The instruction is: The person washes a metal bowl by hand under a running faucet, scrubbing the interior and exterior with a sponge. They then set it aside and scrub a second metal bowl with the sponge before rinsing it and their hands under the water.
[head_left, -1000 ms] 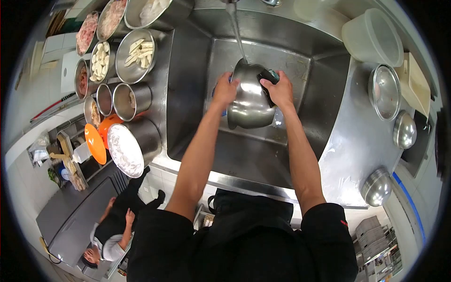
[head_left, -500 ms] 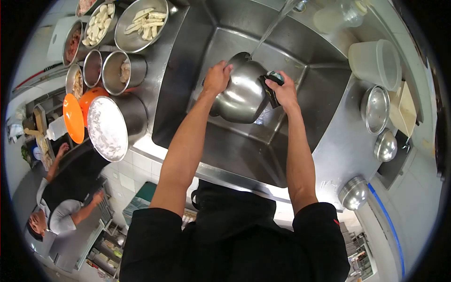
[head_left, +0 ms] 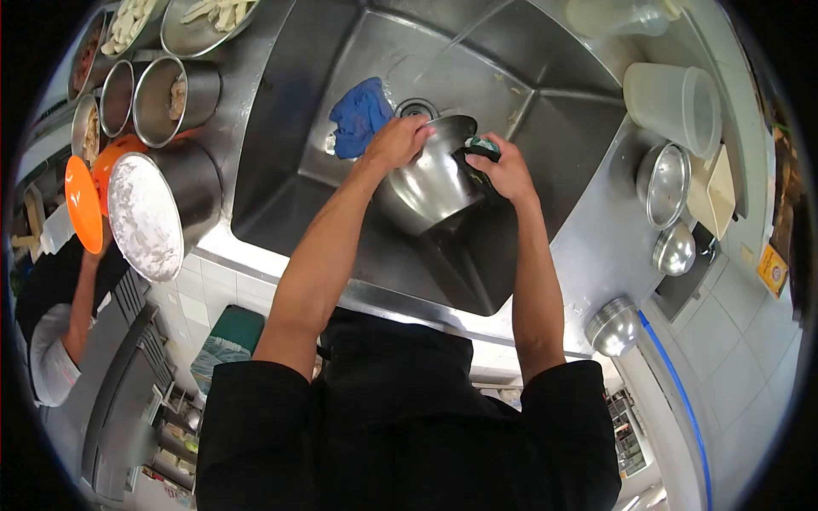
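A shiny steel bowl [head_left: 430,189] is tilted over the sink [head_left: 562,145]. My left hand [head_left: 399,141] grips the bowl at its upper left edge, thumb and fingers closed on the metal. In my right hand [head_left: 509,173] is a dark scouring pad [head_left: 482,150] with a green patch, pressed at the bowl's right side; the fingers partly hide it. A crumpled blue cloth [head_left: 358,117] lies on the sink floor just beyond my left hand, beside the drain [head_left: 416,108].
A thin stream of water [head_left: 464,34] runs into the sink. Along the left counter stand steel pots [head_left: 200,102] with food, a white-powdered pot [head_left: 146,217] and an orange lid [head_left: 83,204]. A plastic tub [head_left: 673,106] and steel bowls [head_left: 665,186] sit right. Another person's arm [head_left: 81,298] shows at left.
The bowl has come down toward me and turned, away from the water stream, with both hands still on it. The blue cloth and drain now show. The view has shifted.
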A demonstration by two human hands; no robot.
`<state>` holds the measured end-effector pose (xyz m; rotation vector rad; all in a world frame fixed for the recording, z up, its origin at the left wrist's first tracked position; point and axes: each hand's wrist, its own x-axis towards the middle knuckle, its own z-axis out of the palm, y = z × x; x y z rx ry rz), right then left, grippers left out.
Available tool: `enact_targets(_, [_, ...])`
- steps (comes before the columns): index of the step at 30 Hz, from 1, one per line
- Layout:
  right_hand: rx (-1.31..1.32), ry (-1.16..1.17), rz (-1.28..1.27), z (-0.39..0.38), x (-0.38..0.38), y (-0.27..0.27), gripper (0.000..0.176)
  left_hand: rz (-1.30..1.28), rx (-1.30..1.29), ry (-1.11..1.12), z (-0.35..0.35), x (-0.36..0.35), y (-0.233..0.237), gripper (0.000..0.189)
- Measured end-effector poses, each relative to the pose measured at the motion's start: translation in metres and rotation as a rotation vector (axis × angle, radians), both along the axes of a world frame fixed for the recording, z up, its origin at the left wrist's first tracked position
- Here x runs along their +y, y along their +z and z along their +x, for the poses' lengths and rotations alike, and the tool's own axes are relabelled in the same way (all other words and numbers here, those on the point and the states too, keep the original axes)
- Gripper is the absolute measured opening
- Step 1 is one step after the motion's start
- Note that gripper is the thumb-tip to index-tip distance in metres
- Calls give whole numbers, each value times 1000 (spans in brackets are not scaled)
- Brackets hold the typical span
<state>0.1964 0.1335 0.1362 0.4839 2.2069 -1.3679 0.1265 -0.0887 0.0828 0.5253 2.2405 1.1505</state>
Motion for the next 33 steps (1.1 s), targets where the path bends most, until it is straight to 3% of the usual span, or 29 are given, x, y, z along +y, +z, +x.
enact_targets(4, [-47,10,-8,19,-1,12,39,24,-119,-64,7,6,16,24])
enact_targets(11, [-35,-33,64,57,9,8,39,70,0,-161,26,23,5,22])
enact_targets(18, [62,-97,115,62,8,11,41,152,-199,-75,39,23,1,28])
enact_targets(23, [41,-97,218,58,-7,17,47,241,-143,-10,56,20,-19,30])
enact_targets(25, [41,-72,275,56,-20,25,49,233,-101,5,59,20,-5,30])
enact_targets(27, [2,-33,353,55,-25,29,52,145,-259,-7,60,19,4,28])
enact_targets(31, [35,-37,337,50,-23,27,49,255,-144,34,66,17,7,26])
enact_targets(33, [83,-65,366,54,-35,29,46,200,-381,-10,60,17,11,24])
